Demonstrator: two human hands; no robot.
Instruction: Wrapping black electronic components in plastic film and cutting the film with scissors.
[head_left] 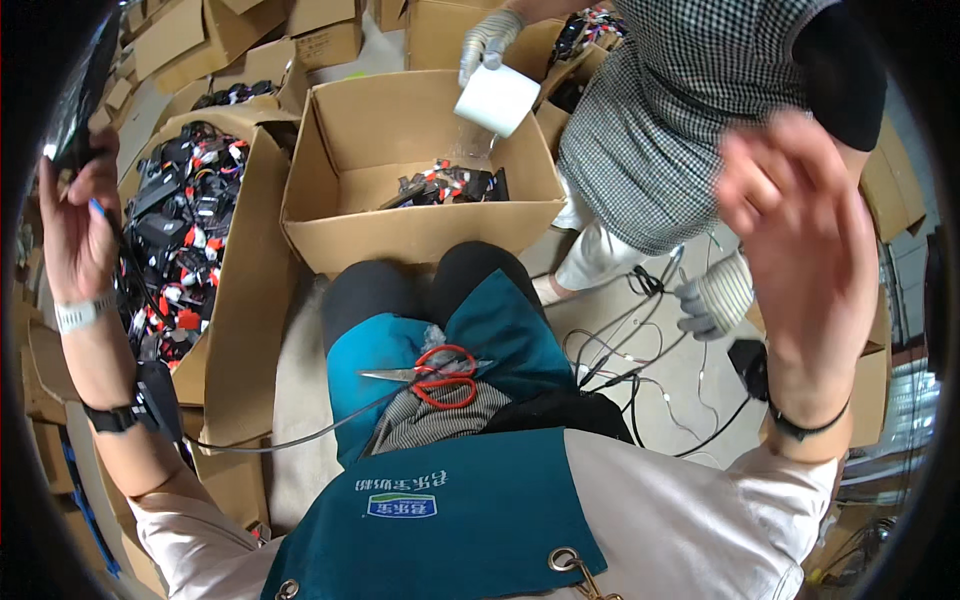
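Observation:
My left hand (85,220) is raised at the far left, its fingers closed round a glossy black object (82,110) that runs out past the picture's rim. What kind of object it is, I cannot make out. At the right, my right hand (805,215) is lifted too, smeared by motion, its fingers loosely bent and apart, with nothing visible in them. Red-handled scissors (445,377) lie across my lap on the teal apron (440,510), beside a scrap of clear plastic and a checked cloth (435,420).
An open carton (420,240) before my knees holds several black parts (450,185). A co-worker's gloved hand (490,45) tips a white cylinder (498,100) over it; their other glove (718,298) is low at right. Left stands a carton full of black devices (185,230). Cables (640,370) lie on the floor.

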